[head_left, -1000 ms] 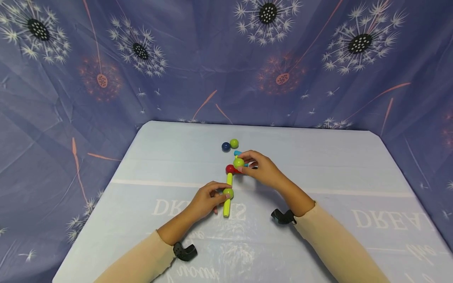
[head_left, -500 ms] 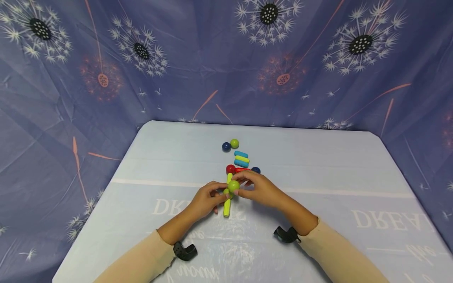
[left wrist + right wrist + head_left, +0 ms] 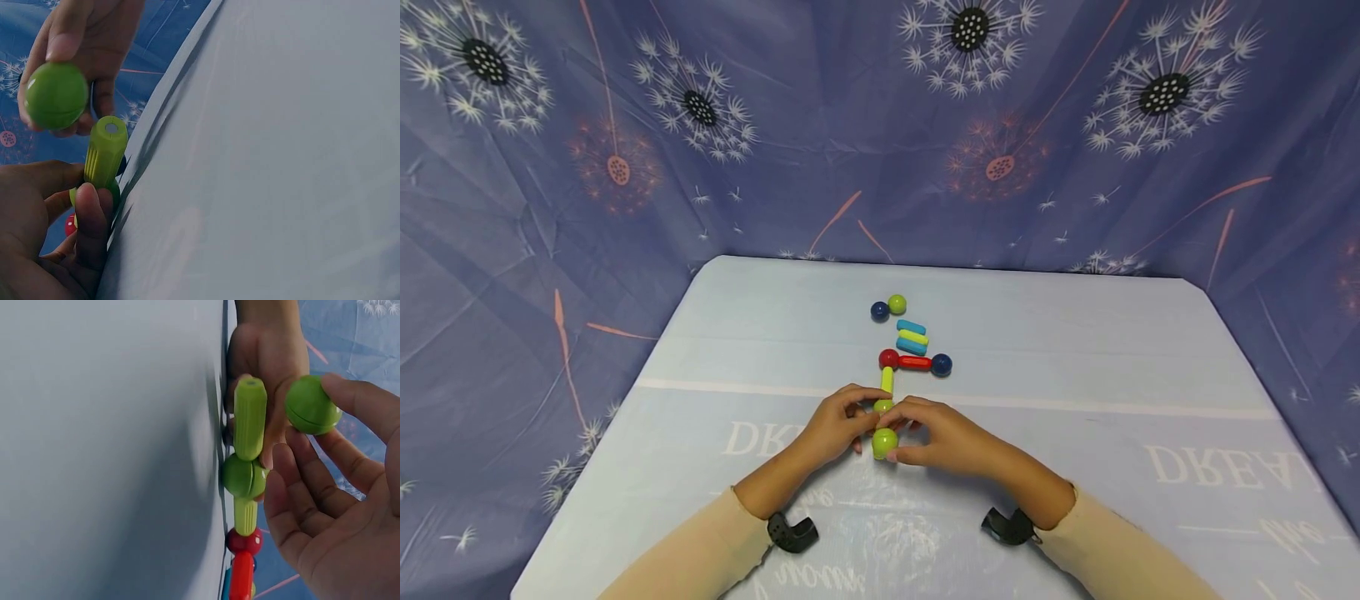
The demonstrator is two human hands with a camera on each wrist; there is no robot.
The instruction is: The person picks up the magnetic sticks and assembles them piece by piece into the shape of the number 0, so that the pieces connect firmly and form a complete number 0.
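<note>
- So, we see the right hand (image 3: 951,442) pinching a green ball (image 3: 884,442) between thumb and fingertips, just off the near end of the yellow-green rod (image 3: 250,419), not yet touching it.
- We see the left hand (image 3: 831,425) gripping that rod at its ball joint on the tabletop (image 3: 1075,350).
- We judge ball and rod light, rigid, smooth plastic; likely slippery, so pinch the ball across its middle.
- Rod's long axis runs away from the person, toward the red ball (image 3: 888,359); its free end faces the person.
</note>
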